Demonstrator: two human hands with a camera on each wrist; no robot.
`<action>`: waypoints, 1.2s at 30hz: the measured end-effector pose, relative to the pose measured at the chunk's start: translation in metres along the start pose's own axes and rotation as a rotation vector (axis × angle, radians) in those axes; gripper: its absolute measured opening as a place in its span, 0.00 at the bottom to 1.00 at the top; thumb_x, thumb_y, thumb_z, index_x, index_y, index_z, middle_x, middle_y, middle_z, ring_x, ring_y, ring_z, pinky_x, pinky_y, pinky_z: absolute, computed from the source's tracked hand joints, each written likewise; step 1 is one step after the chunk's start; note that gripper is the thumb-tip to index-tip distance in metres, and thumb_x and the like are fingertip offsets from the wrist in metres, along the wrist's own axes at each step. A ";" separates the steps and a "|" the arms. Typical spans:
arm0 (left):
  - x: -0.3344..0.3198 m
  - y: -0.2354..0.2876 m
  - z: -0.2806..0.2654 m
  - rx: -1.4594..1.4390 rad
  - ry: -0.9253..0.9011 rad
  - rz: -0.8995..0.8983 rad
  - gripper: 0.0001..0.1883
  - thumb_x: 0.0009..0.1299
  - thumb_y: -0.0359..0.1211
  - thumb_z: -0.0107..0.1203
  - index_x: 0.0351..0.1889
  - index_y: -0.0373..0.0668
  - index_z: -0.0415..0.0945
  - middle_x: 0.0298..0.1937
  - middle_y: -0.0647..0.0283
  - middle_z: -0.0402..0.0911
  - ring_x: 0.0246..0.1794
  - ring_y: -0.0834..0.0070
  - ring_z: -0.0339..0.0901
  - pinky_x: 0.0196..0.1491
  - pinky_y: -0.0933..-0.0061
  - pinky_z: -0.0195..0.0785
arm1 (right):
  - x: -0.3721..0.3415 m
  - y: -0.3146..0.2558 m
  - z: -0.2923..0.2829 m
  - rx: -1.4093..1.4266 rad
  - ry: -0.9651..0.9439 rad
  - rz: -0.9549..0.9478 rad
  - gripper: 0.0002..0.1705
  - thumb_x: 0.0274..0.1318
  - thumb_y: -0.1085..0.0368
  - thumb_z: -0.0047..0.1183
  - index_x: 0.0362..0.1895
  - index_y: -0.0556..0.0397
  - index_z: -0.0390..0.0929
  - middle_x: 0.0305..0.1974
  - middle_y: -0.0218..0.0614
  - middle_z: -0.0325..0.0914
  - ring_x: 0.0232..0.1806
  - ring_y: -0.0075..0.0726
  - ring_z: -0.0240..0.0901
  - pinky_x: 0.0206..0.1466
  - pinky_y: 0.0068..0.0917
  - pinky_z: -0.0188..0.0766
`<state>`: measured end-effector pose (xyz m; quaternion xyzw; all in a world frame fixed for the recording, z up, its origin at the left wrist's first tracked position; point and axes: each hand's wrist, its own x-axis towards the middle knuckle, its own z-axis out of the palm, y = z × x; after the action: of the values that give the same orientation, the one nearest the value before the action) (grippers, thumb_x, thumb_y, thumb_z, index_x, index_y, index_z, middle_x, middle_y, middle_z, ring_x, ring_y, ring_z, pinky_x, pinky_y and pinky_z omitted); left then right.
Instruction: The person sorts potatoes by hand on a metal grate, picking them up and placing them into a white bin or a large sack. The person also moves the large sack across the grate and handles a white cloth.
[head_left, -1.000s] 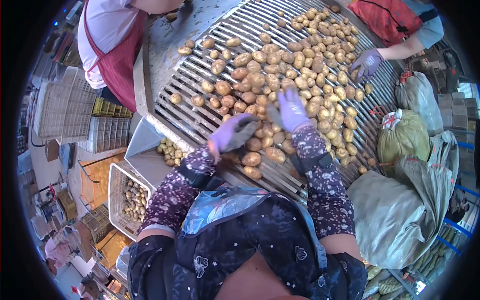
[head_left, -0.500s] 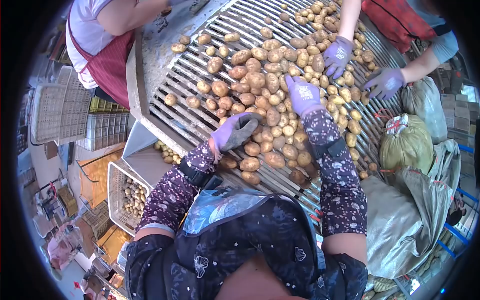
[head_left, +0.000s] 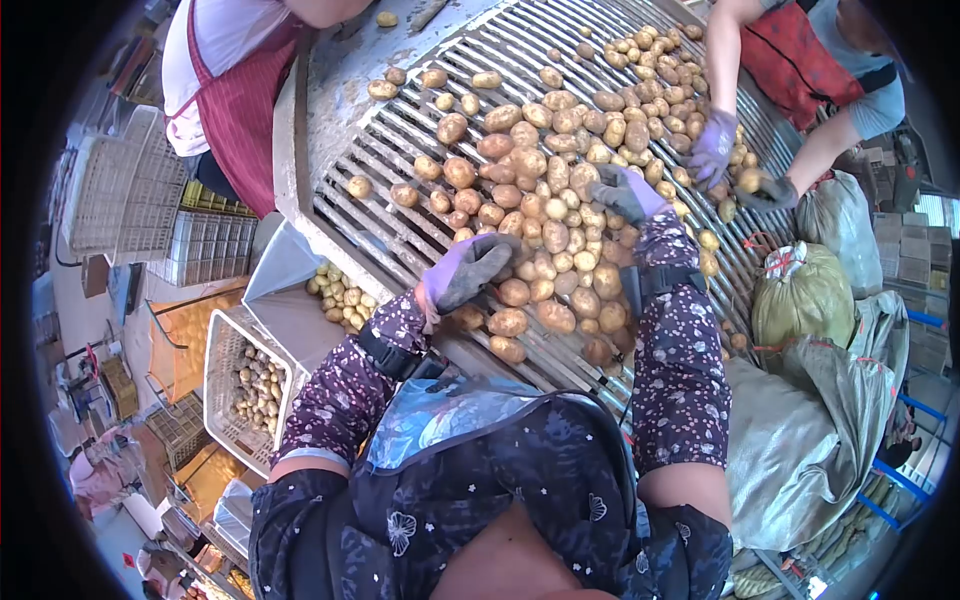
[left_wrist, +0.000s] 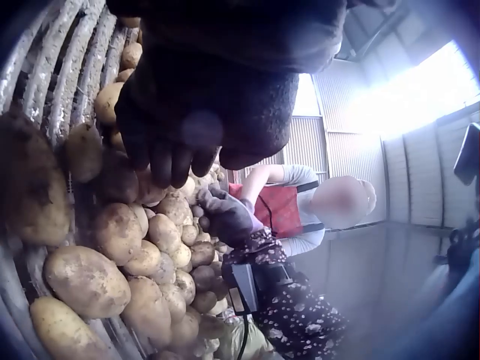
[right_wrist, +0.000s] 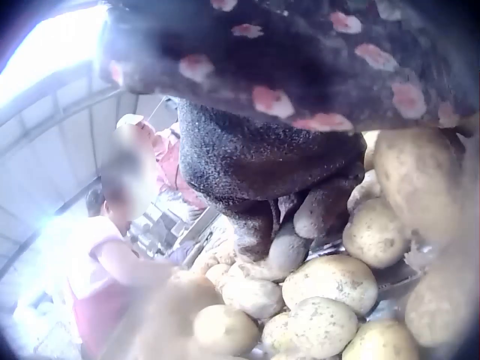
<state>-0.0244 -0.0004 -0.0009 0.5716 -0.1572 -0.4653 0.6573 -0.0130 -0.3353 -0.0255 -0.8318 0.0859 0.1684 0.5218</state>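
Many potatoes (head_left: pixel 556 236) lie heaped on a slatted metal grate (head_left: pixel 385 225). In the head view my left hand (head_left: pixel 470 270), in a purple and dark glove, rests at the heap's near left edge, its fingers toward the potatoes. The left wrist view shows this hand (left_wrist: pixel 202 112) dark above the potatoes (left_wrist: pixel 116 232), fingertips bent down. My right hand (head_left: pixel 628 195) is on the heap's right part, fingers pointing left. In the right wrist view its glove (right_wrist: pixel 270 165) has loosely bent fingers touching potatoes (right_wrist: pixel 330 285); no potato shows gripped.
Across the grate at right, a person's gloved hands (head_left: pixel 714 150) are at the potatoes, one holding a potato (head_left: pixel 750 180). Someone in a red apron (head_left: pixel 240 110) stands at upper left. A chute (head_left: pixel 300 320) and a white crate (head_left: pixel 222 385) are at left, filled sacks (head_left: pixel 785 450) at right.
My right hand has turned so its fingers point left over the heap. My left hand has hardly moved. The other person's right-side hand has taken hold of a potato.
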 end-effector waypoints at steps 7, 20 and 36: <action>-0.009 0.001 0.004 -0.276 0.008 -0.009 0.29 0.75 0.49 0.47 0.63 0.36 0.66 0.57 0.59 0.76 0.57 0.73 0.72 0.61 0.70 0.64 | -0.061 -0.044 0.028 0.808 -0.244 -0.070 0.40 0.56 0.58 0.57 0.68 0.63 0.58 0.59 0.39 0.71 0.57 0.31 0.71 0.57 0.26 0.69; -0.025 0.006 0.021 -0.386 0.127 0.179 0.30 0.80 0.50 0.29 0.65 0.32 0.60 0.55 0.57 0.76 0.56 0.73 0.72 0.60 0.72 0.67 | -0.127 -0.091 0.189 0.701 0.089 -0.067 0.26 0.67 0.65 0.47 0.66 0.60 0.60 0.57 0.37 0.70 0.47 0.23 0.71 0.44 0.21 0.74; -0.058 0.032 0.040 -0.144 0.070 0.239 0.30 0.77 0.47 0.41 0.69 0.35 0.58 0.62 0.58 0.71 0.64 0.72 0.65 0.66 0.69 0.57 | -0.148 -0.076 0.185 0.819 -0.077 -0.261 0.20 0.72 0.58 0.35 0.61 0.53 0.65 0.44 0.34 0.74 0.38 0.24 0.70 0.39 0.20 0.71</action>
<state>-0.0703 0.0182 0.0581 0.5158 -0.1674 -0.3737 0.7526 -0.1615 -0.1411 0.0196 -0.5531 0.0199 0.0840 0.8286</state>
